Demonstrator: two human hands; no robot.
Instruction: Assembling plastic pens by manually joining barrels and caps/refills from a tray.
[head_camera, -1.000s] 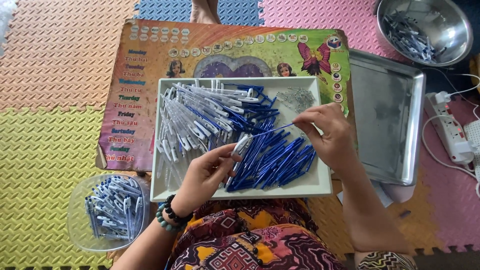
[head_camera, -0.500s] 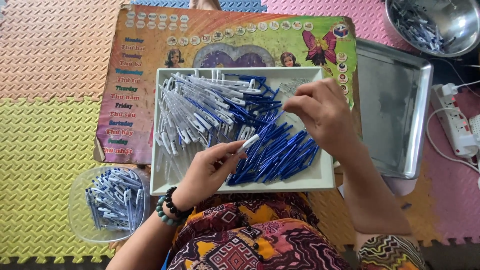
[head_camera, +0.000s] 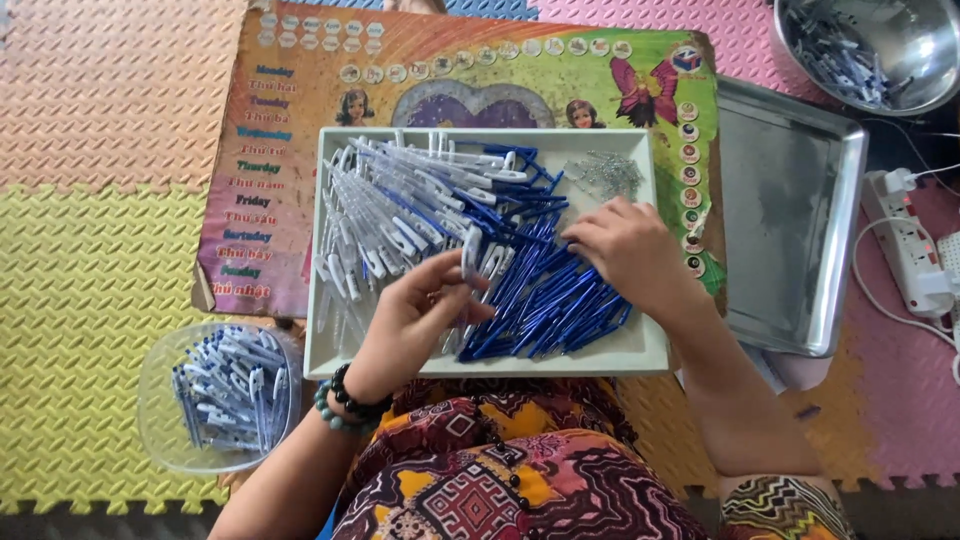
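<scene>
My left hand (head_camera: 415, 320) and right hand (head_camera: 625, 250) are bare, no rings, no gloves. Left wrist has two bead bracelets (head_camera: 345, 405), one black, one pale teal. Arms bare, no sleeves. I wear patterned clothes (head_camera: 500, 470): orange, maroon, pink, black wavy and geometric print, with a zigzag patch by my right elbow.

Left hand (head_camera: 420, 315) pinching — right hand (head_camera: 625, 250) curled, palm-down.
</scene>
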